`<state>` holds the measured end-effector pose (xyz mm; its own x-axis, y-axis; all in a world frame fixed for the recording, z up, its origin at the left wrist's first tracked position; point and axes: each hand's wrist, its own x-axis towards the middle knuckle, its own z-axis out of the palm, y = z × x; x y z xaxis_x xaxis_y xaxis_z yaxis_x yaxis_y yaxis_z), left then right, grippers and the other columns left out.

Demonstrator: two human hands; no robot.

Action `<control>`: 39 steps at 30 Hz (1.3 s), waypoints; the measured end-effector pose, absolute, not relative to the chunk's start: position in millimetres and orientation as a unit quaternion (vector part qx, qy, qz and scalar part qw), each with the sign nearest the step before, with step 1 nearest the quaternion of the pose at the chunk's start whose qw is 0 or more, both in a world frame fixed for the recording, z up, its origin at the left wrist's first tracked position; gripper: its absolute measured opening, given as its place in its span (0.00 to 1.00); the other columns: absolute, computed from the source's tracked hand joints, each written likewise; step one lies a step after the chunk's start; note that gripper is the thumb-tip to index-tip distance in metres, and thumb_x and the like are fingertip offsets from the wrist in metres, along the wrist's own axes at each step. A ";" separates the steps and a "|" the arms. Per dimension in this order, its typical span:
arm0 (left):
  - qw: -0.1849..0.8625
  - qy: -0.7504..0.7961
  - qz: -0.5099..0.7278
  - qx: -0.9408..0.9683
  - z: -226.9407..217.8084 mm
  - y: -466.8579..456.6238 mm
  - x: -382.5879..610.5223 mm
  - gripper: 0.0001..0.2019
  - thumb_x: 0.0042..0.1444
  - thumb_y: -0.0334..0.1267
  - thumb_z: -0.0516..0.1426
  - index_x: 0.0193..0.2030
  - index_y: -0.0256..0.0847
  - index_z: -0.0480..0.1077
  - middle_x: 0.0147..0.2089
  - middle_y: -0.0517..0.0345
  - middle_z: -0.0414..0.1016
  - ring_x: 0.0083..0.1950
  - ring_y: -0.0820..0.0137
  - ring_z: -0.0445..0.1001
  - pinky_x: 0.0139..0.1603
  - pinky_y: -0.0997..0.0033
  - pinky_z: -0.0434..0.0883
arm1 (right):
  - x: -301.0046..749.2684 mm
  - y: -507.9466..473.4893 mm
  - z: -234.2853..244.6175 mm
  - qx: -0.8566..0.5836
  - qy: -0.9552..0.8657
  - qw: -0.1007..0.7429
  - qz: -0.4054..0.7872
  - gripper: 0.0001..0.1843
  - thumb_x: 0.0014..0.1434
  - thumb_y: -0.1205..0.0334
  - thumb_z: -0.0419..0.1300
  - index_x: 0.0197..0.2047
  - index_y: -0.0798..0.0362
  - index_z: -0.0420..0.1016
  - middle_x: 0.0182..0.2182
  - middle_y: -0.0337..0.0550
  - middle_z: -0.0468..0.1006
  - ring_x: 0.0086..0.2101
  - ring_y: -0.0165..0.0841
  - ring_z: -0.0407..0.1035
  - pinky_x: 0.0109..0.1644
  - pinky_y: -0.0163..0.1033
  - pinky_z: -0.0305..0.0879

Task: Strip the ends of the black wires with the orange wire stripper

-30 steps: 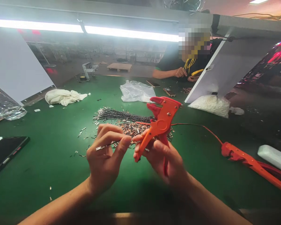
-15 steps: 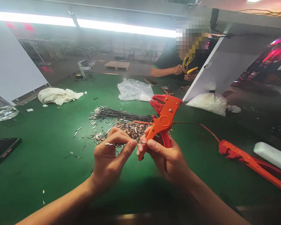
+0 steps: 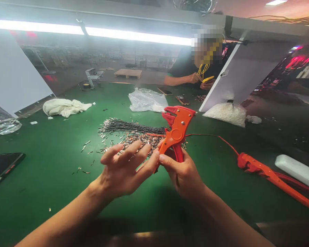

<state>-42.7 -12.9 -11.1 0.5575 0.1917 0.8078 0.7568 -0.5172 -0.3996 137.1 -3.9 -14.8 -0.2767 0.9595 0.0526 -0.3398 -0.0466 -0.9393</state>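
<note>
Left hand (image 3: pixel 125 169) splayed, right hand (image 3: pixel 185 173) in a curled grip (side by side)

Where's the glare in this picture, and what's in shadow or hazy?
In the head view, the tube light glares white near the top; also in the head view, the green table darkens into shadow below the right hand, whose orange tool looks fairly crisp; in that head view, the wooden pallet behind looks hazy.

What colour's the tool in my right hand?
The tool is mostly orange, with red jaws; the head view shows it best.
</note>
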 end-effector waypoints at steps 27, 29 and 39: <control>0.425 -0.388 -0.333 -0.747 10.0 -24.2 -47.0 0.05 0.56 0.32 0.60 0.40 0.34 0.73 0.24 0.61 0.68 0.29 0.71 0.58 0.28 0.72 0.58 | 131.2 -11.3 -36.0 -0.117 -0.441 0.397 0.796 0.14 0.58 0.63 0.62 0.48 0.55 0.71 0.39 0.49 0.76 0.37 0.40 0.72 0.42 0.47 0.67; 0.438 -0.396 -0.329 -0.737 10.3 -24.2 -45.8 0.05 0.55 0.32 0.61 0.39 0.34 0.74 0.24 0.61 0.68 0.29 0.70 0.57 0.28 0.71 0.57 | 130.4 -11.5 -37.5 -0.117 -0.444 0.398 0.794 0.15 0.57 0.62 0.62 0.47 0.55 0.71 0.39 0.49 0.76 0.37 0.40 0.72 0.42 0.47 0.67; 0.379 -0.348 -0.331 -0.791 13.3 -30.7 -41.5 0.08 0.58 0.32 0.58 0.42 0.29 0.74 0.26 0.60 0.70 0.30 0.71 0.57 0.28 0.71 0.57 | 130.3 -12.4 -42.1 -0.095 -0.439 0.390 0.804 0.11 0.60 0.64 0.61 0.47 0.50 0.73 0.34 0.42 0.76 0.35 0.35 0.71 0.43 0.43 0.67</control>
<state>-41.5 -30.7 13.3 0.5383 0.2999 0.7876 0.8016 -0.4708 -0.3685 130.3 -12.4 -42.1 -0.6785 0.7095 0.1903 -0.5431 -0.3102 -0.7803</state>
